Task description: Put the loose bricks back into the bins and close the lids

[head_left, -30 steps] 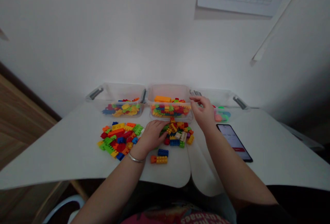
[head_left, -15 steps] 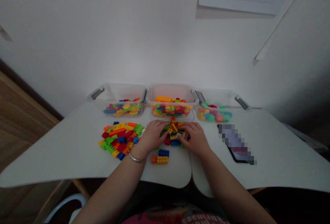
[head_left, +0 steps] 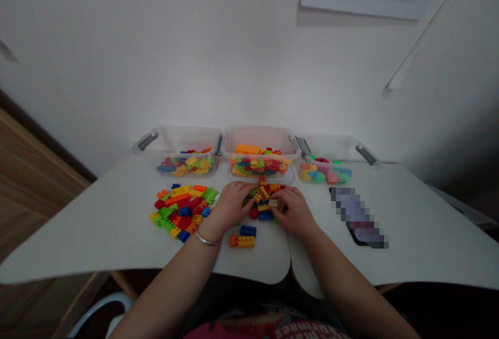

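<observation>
A small build of yellow, red, green and blue toy bricks stands on the table between my hands. My left hand curves round its left side, thumb and fingers against it. My right hand pinches a beige toy brick at the build's right side; whether that brick touches the build I cannot tell. Closer to me lie a blue brick and a yellow brick with an orange piece at its left end. The fingers partly hide the build.
A loose pile of mixed bricks lies left of my left hand. Behind stand three clear bins: left, middle and right, each holding coloured pieces. A phone lies at right. A seam divides the white tabletop.
My right fingers have shifted slightly, and the beige brick has turned so that its face shows more. My left hand keeps its place on the build.
</observation>
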Tool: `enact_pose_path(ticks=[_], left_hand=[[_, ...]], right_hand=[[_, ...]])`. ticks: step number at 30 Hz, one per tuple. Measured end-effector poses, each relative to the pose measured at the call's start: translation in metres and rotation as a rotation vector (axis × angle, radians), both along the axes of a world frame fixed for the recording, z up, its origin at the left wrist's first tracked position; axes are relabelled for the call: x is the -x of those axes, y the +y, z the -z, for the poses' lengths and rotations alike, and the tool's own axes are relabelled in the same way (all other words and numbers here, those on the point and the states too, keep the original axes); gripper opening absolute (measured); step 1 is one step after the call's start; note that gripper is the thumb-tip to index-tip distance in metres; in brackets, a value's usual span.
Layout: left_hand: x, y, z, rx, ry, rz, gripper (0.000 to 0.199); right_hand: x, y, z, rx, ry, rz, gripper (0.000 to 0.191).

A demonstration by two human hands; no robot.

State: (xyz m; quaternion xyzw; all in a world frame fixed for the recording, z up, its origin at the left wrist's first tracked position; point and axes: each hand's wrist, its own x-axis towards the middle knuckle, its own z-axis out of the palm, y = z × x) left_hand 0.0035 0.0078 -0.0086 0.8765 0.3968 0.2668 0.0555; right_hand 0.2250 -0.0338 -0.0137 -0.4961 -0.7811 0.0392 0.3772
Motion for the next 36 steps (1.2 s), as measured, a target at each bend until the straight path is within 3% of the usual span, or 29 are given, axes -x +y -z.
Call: enact_pose_path(ticks=[9, 19, 27, 36], left_hand=[[0.0, 0.0, -0.001, 0.029, 0.0, -0.007, 0.04], [0.001, 0.001, 0.001, 0.026, -0.014, 0.001, 0.039], [0.0, 0.002, 0.001, 0.027, -0.002, -0.005, 0.036], [0.001, 0.003, 0.003, 0.0, 0.011, 0.01, 0.041]], right_hand=[[-0.004, 0.007, -0.01, -0.123, 0.399, 0.271, 0.017], [-0.028, 0.054, -0.076, -0.223, 0.492, 0.311, 0.033], [-0.034, 0.109, -0.106, 0.021, 0.371, 0.236, 0.033], [-0.012, 0.129, -0.106, 0.125, 0.084, 0.253, 0.028]])
